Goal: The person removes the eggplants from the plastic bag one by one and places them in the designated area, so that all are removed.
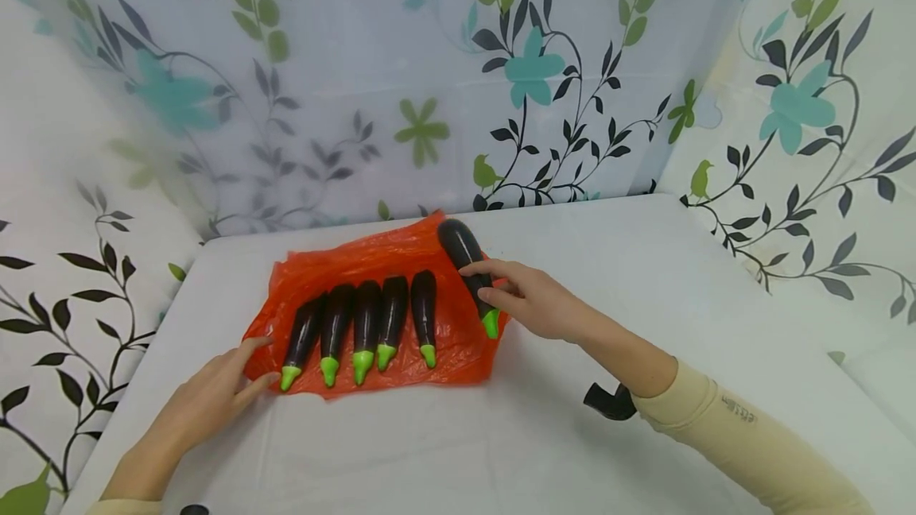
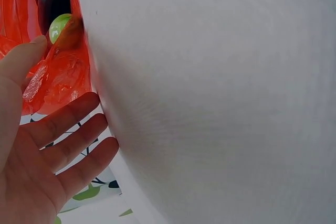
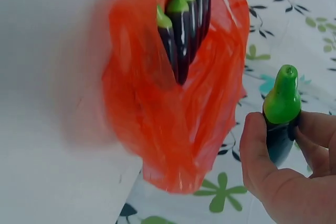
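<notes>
A dark purple eggplant (image 1: 461, 249) with a bright green stem end is pinched between the thumb and fingers of my right hand (image 1: 533, 300). It is held over the right end of a red plastic bag (image 1: 458, 356), and in the right wrist view its green cap (image 3: 283, 100) points up. Several more eggplants (image 1: 366, 324) lie side by side on the bag, green ends toward me. My left hand (image 1: 215, 392) rests at the bag's left edge, thumb near the closest eggplant. In the left wrist view the fingers (image 2: 79, 145) are extended and spread.
The bag lies on a white-covered table (image 1: 401, 451). A black curved object (image 1: 608, 401) sits by the right forearm, partly hidden. Another dark object (image 1: 194, 509) shows at the bottom edge. Leaf-patterned curtains (image 1: 343, 102) stand behind and at both sides.
</notes>
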`<state>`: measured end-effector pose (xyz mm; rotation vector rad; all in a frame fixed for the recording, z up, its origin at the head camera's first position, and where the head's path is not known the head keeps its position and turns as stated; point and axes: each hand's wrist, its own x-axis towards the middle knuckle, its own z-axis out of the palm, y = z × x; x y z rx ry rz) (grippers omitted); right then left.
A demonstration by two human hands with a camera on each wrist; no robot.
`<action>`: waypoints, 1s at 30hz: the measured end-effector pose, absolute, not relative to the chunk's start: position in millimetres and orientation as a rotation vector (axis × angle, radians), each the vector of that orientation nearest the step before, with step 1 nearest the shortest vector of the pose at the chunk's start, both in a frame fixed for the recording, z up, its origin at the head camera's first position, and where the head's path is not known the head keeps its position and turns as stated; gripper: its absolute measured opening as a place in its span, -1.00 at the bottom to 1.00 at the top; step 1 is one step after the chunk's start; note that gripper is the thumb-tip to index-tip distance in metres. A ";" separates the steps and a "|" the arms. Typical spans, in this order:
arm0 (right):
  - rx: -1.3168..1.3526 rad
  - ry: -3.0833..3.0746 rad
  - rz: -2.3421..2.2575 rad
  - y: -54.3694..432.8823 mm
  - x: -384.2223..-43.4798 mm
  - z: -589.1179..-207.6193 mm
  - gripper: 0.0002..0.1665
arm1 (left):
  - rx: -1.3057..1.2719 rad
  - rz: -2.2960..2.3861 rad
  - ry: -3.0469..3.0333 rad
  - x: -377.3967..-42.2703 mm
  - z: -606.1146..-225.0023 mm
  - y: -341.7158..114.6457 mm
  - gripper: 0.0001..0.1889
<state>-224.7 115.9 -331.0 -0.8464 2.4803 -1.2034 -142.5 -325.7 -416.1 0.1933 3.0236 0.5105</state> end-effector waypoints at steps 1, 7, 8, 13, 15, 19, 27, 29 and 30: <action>-0.832 2.475 -1.239 118.2 -227.4 -330.1 -0.53 | 0.192 0.508 3.024 -142.3 -416.0 -325.9 -0.29; -0.708 2.487 -1.371 133.5 -249.3 -331.8 -0.50 | 0.201 0.502 3.035 -142.6 -416.6 -327.3 -0.27; -0.689 2.501 -1.370 135.8 -252.9 -332.9 -0.49 | 0.203 0.503 3.036 -142.8 -416.7 -327.4 -0.26; -0.612 2.539 -1.377 147.5 -272.0 -341.0 -0.44 | 0.179 0.494 3.024 -142.8 -416.1 -326.6 -0.24; -0.578 2.545 -1.383 152.2 -279.7 -344.8 -0.42 | 0.163 0.492 3.015 -142.4 -415.8 -326.1 -0.23; -0.526 2.562 -1.369 160.7 -295.2 -353.4 -0.41 | 0.147 0.489 3.008 -142.1 -416.6 -325.7 -0.22; -0.462 2.554 -1.330 169.3 -316.3 -370.5 -0.43 | 0.162 0.484 3.022 -141.9 -418.0 -326.7 -0.23; -0.445 2.554 -1.316 169.4 -320.4 -375.2 -0.43 | 0.172 0.489 3.027 -141.7 -418.3 -327.1 -0.23; -0.438 2.555 -1.305 169.2 -322.5 -377.6 -0.44 | 0.174 0.491 3.029 -141.6 -418.4 -327.3 -0.23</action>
